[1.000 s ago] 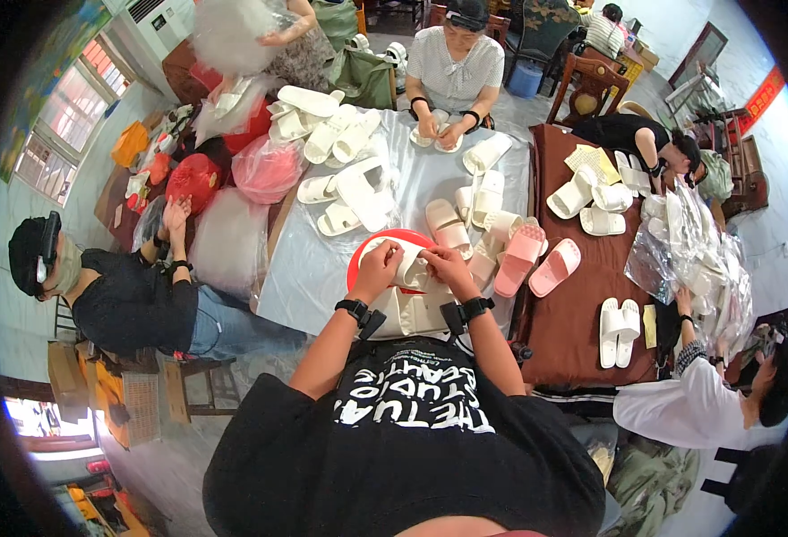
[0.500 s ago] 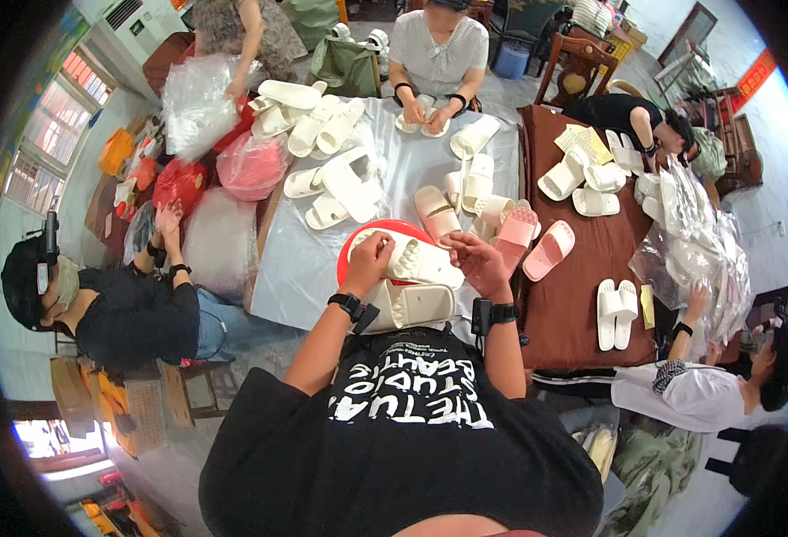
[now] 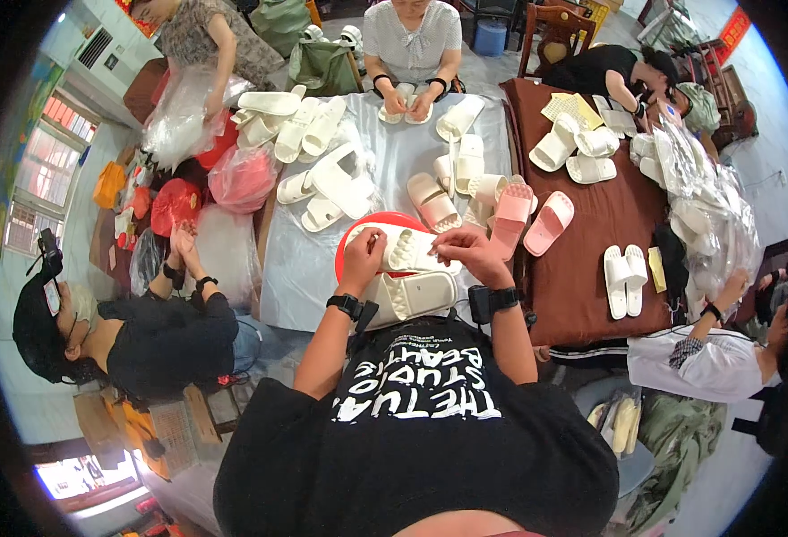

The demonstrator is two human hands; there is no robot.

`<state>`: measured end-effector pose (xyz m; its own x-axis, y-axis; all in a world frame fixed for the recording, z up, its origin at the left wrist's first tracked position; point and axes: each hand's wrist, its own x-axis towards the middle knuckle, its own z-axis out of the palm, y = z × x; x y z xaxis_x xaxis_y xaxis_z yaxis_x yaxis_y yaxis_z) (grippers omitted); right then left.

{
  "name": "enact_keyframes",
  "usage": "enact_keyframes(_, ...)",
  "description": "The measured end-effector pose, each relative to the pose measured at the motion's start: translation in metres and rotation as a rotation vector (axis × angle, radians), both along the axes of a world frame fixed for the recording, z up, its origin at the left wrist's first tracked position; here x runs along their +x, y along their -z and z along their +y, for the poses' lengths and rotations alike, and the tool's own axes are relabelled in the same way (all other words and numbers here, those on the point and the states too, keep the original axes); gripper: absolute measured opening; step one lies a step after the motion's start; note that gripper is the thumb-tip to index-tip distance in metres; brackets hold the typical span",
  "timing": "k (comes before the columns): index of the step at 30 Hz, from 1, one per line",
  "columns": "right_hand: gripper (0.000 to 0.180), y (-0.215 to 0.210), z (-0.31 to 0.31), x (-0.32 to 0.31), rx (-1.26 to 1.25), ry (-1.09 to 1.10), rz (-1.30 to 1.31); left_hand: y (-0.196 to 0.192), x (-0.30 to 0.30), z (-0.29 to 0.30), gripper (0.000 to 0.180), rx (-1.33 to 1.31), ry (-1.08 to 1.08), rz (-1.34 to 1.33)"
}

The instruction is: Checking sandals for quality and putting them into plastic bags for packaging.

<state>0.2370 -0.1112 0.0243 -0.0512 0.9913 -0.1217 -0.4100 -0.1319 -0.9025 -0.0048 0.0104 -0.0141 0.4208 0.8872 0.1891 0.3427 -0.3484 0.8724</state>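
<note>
A cream slipper point(image 3: 405, 251) lies across a red round plate-like thing point(image 3: 385, 218) at the near edge of the table. A second cream slipper point(image 3: 416, 295) lies closer to me. Over the left end of the upper slipper, my left hand point(image 3: 362, 256) is closed, its fingers curled. At the slipper's right end my right hand point(image 3: 475, 255) is closed in a pinch. What either pinch holds, if anything, is too small to make out. Just beyond my right hand lie a beige slipper point(image 3: 433, 201) and a pink slipper point(image 3: 510, 222).
More cream slippers point(image 3: 331, 183) are heaped on the plastic-covered table point(image 3: 295, 277). A brown-covered table point(image 3: 564, 304) at right bears slippers and plastic bags point(image 3: 707, 215). Several people work around; one point(image 3: 412, 54) sits across, another point(image 3: 166, 331) at left.
My right hand has gone from spread fingers to a pinch at the slipper's end. My left hand stays nearly in place. The person at left has brought both hands together.
</note>
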Motion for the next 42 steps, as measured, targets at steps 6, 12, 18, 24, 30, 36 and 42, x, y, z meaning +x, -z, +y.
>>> enact_keyframes(6,0.016,0.010,0.010,-0.024,0.003,-0.146,-0.188,-0.023,-0.007,-0.017,0.012,-0.077,0.053,-0.068)
enact_keyframes(12,0.017,0.028,0.021,-0.054,-0.023,-0.008,-0.250,-0.022,-0.005,-0.041,0.016,-0.152,0.211,-0.101)
enact_keyframes(18,0.017,0.025,0.022,-0.059,-0.062,-0.022,-0.390,-0.019,-0.001,-0.039,0.015,-0.244,0.137,-0.124)
enact_keyframes(24,0.017,0.026,0.022,-0.057,-0.029,0.078,-0.338,-0.019,-0.002,-0.035,0.015,-0.141,0.191,-0.041)
enact_keyframes(30,0.012,-0.005,0.023,-0.056,0.093,0.169,-0.459,-0.019,-0.003,-0.040,0.015,-0.136,0.132,-0.056)
enact_keyframes(36,0.010,-0.204,-0.023,-0.042,0.695,0.252,-0.574,-0.023,-0.001,-0.033,0.020,-0.132,0.267,-0.008)
enact_keyframes(42,0.007,-0.325,-0.080,-0.065,1.427,0.289,-0.717,-0.007,-0.012,-0.019,0.024,-0.280,0.260,0.124)
